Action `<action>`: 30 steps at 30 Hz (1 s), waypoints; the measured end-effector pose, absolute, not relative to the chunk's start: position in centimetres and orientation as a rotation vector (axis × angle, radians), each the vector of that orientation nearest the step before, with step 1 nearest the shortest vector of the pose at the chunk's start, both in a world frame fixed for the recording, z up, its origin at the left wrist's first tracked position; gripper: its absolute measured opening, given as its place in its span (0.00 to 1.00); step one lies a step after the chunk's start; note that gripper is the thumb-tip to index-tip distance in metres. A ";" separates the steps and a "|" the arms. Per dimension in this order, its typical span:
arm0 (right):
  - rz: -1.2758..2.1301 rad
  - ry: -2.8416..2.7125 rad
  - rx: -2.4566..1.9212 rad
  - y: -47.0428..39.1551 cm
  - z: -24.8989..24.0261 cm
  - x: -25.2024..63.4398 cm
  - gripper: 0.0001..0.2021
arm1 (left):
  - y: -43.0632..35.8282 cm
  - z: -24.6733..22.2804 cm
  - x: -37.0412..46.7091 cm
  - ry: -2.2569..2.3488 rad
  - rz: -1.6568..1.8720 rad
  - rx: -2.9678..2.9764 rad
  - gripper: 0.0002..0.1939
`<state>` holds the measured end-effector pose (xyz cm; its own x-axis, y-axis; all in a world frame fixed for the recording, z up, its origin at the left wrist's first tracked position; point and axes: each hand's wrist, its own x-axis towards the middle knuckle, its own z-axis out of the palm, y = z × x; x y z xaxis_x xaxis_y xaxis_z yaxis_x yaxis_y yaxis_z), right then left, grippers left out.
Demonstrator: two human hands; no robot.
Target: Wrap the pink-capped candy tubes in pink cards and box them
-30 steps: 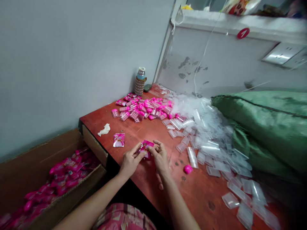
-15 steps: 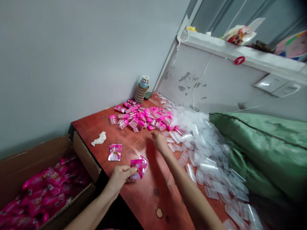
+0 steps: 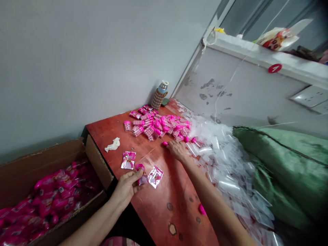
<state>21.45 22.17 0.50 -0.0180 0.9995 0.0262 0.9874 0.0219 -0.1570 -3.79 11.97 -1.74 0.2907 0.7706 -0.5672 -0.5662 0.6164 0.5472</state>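
Note:
Between thumb and fingers, my left hand (image 3: 130, 183) pinches a pink sachet (image 3: 141, 173) above the red table (image 3: 164, 205). Just right of it lies another pink and silver sachet (image 3: 155, 176); a small stack of sachets (image 3: 128, 160) is further left. My right hand (image 3: 176, 149) is low over the table, its fingertips at a small pink capped piece (image 3: 165, 144), partly hidden by the hand. Beyond it is a pile of clear tubes of pink beads with pink caps (image 3: 151, 130).
An open carton (image 3: 98, 160) of filled pink packets stands at the left. Clear empty tubes (image 3: 225, 181) heap along the right side beside a green sack (image 3: 287, 164). At the back stands a bottle in a knitted sleeve (image 3: 158, 97); a crumpled white tissue (image 3: 112, 145) lies near the left edge.
The view has shifted, moving the scene rightward. The sachet in my left hand is now apart from the other one and tilted. A pink piece now shows at my right fingertips, another beside my right forearm.

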 end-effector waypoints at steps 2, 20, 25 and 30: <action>0.218 -2.056 -2.106 19.4 0.1 20.7 0.13 | 12.1 -1.6 -3.8 0.866 0.929 0.180 0.06; 1.109 -0.838 -1.438 1.3 -0.1 9.0 0.13 | 9.9 -0.5 0.4 0.762 0.985 0.040 0.06; 1.115 -0.799 -1.380 1.4 -0.3 8.9 0.12 | 9.3 -0.1 0.9 0.722 1.008 0.180 0.10; 1.166 -0.775 -1.315 1.7 -0.5 8.8 0.11 | 9.1 0.0 0.6 0.671 0.937 0.336 0.12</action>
